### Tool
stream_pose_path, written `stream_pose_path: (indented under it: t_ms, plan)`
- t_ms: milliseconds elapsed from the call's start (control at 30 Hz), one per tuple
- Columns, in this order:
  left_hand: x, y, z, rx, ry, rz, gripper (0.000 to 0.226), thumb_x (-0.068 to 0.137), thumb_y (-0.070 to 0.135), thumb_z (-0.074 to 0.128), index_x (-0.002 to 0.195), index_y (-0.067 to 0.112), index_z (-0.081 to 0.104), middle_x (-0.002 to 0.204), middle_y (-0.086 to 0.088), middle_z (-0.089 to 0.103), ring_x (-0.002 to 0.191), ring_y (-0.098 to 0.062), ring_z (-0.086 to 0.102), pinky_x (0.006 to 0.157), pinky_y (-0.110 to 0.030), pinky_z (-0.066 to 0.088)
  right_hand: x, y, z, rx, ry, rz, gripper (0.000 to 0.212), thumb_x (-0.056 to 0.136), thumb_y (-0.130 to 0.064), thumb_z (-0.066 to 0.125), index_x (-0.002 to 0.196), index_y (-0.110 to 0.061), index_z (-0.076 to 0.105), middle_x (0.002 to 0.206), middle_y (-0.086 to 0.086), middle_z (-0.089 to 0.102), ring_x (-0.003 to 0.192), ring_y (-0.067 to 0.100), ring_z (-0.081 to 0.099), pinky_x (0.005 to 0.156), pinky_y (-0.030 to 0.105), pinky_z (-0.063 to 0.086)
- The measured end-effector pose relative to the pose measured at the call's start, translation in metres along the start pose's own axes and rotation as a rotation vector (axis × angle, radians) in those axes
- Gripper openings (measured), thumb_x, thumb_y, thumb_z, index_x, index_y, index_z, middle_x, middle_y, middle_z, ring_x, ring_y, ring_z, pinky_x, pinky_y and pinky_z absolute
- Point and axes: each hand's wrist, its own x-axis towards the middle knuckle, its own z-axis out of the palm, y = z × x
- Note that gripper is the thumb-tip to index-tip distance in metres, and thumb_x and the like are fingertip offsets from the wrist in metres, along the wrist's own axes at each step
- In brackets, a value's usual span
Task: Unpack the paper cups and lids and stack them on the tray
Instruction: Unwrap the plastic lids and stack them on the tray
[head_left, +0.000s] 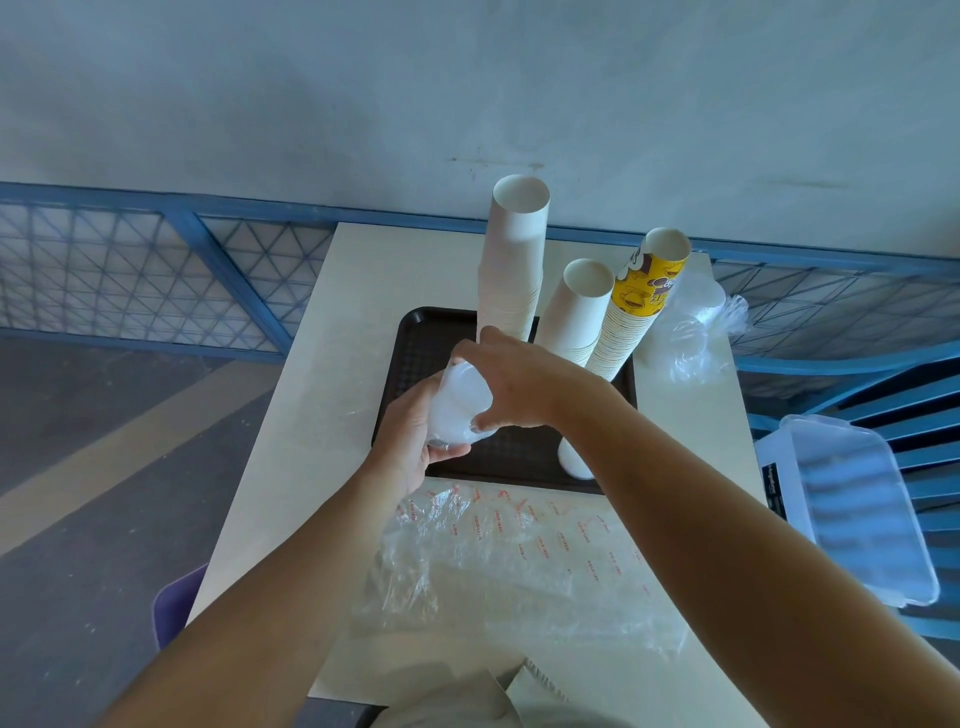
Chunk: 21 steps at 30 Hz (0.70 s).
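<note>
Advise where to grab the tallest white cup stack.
Likely low on the tallest white cup stack, at the nested rims, from the left: that side is free, the shorter white stack crowds its right, and a top grip might lift only some cups.

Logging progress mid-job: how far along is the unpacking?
Done: three cup stacks stand on the tray; an empty wrapper lies on the table. In hand: the left hand and right hand grip a bundle of lids over the tray. Left: a bag of lids lies off the tray, far right.
</note>
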Motion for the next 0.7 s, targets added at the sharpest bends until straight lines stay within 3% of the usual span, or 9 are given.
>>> stream_pose_path:
  t_ms: [300, 433, 600, 700]
  plan:
    - [0.001, -0.006, -0.002, -0.017, -0.001, -0.024, 0.031, 0.094, 0.046, 0.073, 0.119, 0.028, 0.07, 0.126, -0.013, 0.066, 0.115, -0.035, 0.066, 0.075, -0.043, 0.063, 0.002, -0.003, 0.002, -0.139, 0.01, -0.01, 0.091, 0.068, -0.055, 0.09, 0.142, -0.024, 0.049, 0.133, 0.0, 0.055, 0.116, 0.022, 0.06, 0.094, 0.041, 0.058]
    - [0.004, -0.006, -0.003, -0.052, -0.004, -0.008, 0.035, 0.091, 0.042, 0.077, 0.121, 0.025, 0.073, 0.127, -0.016, 0.068, 0.116, -0.039, 0.066, 0.079, -0.046, 0.064, -0.004, -0.004, 0.005, -0.114, 0.038, -0.038, 0.09, 0.068, -0.055, 0.089, 0.141, -0.02, 0.049, 0.132, 0.002, 0.052, 0.109, 0.023, 0.061, 0.09, 0.038, 0.059]
    - [0.006, -0.003, 0.001, 0.012, 0.06, 0.014, 0.044, 0.082, 0.05, 0.081, 0.119, 0.028, 0.074, 0.123, -0.01, 0.07, 0.111, -0.033, 0.069, 0.07, -0.04, 0.063, -0.012, -0.001, 0.001, -0.022, 0.079, -0.042, 0.091, 0.071, -0.051, 0.089, 0.146, -0.022, 0.048, 0.136, 0.0, 0.052, 0.117, 0.02, 0.058, 0.094, 0.034, 0.056]
    - [0.009, -0.004, 0.002, 0.032, 0.093, 0.02, 0.033, 0.087, 0.047, 0.079, 0.115, 0.029, 0.076, 0.123, -0.01, 0.072, 0.109, -0.034, 0.071, 0.067, -0.038, 0.062, -0.016, 0.0, 0.001, -0.007, 0.089, -0.043, 0.091, 0.07, -0.05, 0.089, 0.145, -0.02, 0.047, 0.135, 0.0, 0.052, 0.115, 0.02, 0.058, 0.092, 0.035, 0.058]
